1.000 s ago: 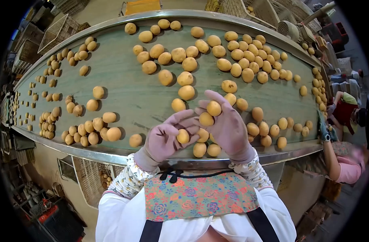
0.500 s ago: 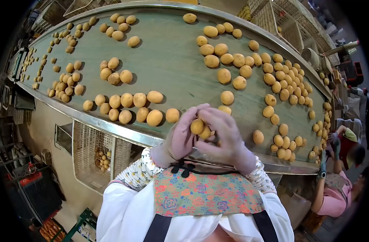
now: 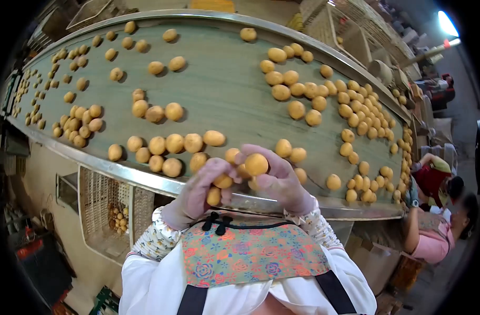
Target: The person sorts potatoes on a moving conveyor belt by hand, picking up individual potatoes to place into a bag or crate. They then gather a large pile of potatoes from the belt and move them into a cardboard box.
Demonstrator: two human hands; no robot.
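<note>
Over the near edge of the conveyor belt, left hand cups two small potatoes, right hand fingertip-pinches a bigger potato (snug grips seem wise, they roll).

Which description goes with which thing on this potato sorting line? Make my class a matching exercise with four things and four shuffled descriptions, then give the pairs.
Things
1. right hand
2. left hand
3. belt
4. wire crate

Descriptions
A. green, strewn with loose potatoes
B. under the belt's near rim, small potatoes inside
C. gloved, top potato at its fingertips
D. gloved, curled round two lower potatoes

Pairs: 1-C, 2-D, 3-A, 4-B
</note>
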